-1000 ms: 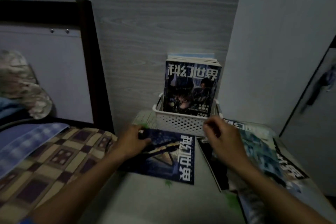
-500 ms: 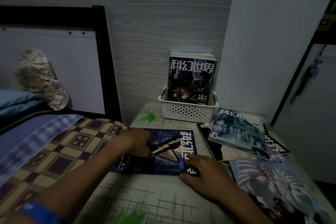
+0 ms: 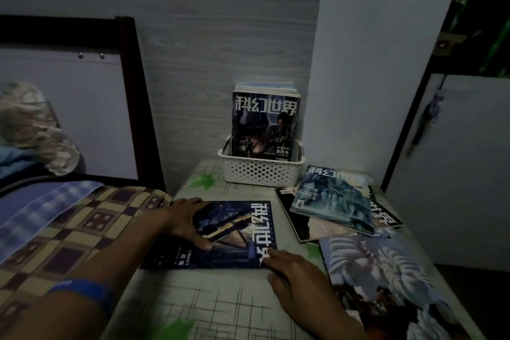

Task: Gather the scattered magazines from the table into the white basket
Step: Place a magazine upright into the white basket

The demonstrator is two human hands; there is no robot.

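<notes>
A dark blue magazine (image 3: pixel 234 232) lies flat on the table (image 3: pixel 209 306). My left hand (image 3: pixel 185 222) rests on its left part, fingers spread over the cover. At the magazine's near right corner, the fingertips of my right hand (image 3: pixel 295 270) touch the edge. The white basket (image 3: pixel 260 171) stands at the back of the table against the wall, with several magazines (image 3: pixel 265 124) upright in it. A loose pile of magazines (image 3: pixel 334 207) lies to the right of the basket, and a large pale-patterned one (image 3: pixel 386 276) lies nearer on the right.
A bed with a checked cover (image 3: pixel 69 229) borders the table on the left, with its dark headboard post (image 3: pixel 138 102) behind. A grey wall and a white cabinet door (image 3: pixel 452 174) close in the right side.
The view has pulled back and tilted down. My right hand came away from the basket and pile and moved down to the blue magazine's near right corner. My left hand stayed on the cover.
</notes>
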